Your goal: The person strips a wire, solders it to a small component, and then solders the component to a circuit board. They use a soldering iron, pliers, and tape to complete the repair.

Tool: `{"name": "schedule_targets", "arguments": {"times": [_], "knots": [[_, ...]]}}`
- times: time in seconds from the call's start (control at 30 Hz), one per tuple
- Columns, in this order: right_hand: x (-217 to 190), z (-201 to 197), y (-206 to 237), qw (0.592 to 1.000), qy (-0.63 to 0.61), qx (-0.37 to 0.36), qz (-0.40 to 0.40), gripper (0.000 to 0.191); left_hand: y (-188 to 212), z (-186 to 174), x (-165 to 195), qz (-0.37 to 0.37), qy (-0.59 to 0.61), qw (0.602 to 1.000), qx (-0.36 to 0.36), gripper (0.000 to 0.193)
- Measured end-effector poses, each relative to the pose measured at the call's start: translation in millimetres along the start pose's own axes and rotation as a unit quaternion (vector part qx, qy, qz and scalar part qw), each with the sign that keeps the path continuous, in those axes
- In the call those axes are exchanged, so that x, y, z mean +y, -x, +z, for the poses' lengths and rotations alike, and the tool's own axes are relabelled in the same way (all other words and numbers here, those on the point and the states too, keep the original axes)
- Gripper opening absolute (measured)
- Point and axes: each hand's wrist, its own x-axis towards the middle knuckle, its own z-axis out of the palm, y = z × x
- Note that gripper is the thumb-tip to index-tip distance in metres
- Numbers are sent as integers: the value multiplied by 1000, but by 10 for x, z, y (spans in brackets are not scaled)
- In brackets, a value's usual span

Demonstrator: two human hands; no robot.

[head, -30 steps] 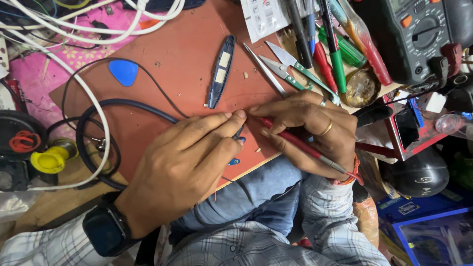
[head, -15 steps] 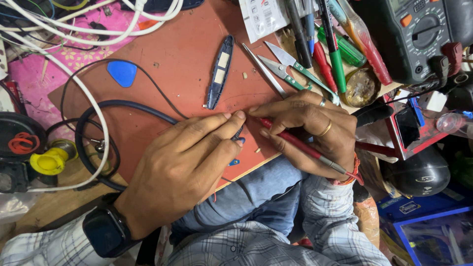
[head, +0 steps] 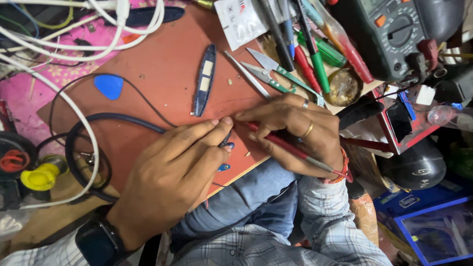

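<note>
Fingertips of left hand [head: 172, 182] pinched on small dark part [head: 227, 145] at end of dark cable [head: 118, 120], same as half a second back. Right hand [head: 295, 133] clenched around red-handled tool [head: 288, 148], tip pressed to that part, unmoved. At 11 o'clock from hands, narrow dark blue shell [head: 204, 81] with two pale squares on reddish surface [head: 162, 54]; blue triangular pick [head: 109, 86] at 10. White rectangular packet [head: 239, 19] with dark print at 12. Green-handled snips [head: 276, 76] at 1.

Bright even light, soft shadows under the hands, sharp centre, slight blur at edges
</note>
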Motion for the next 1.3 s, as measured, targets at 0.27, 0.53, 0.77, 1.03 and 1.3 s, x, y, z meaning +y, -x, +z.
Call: {"name": "schedule_targets", "arguments": {"times": [0.27,0.53,0.77,1.03,1.3], "knots": [[53,-42,11,1000,-8,-14,-16,15,-29,5,24,-4,-1,1000,2,17],[62,-38,17,1000,3,-11,-23,14,-32,5,32,-6,2,1000,4,20],[64,-41,8,1000,7,-17,-21,13,-40,-7,29,-7,3,1000,5,19],[66,-40,13,1000,7,-14,-19,13,-48,-6,29,-8,2,1000,2,19],[57,-24,21,1000,10,-5,-17,15,-49,-6,35,-9,3,1000,2,19]]}}
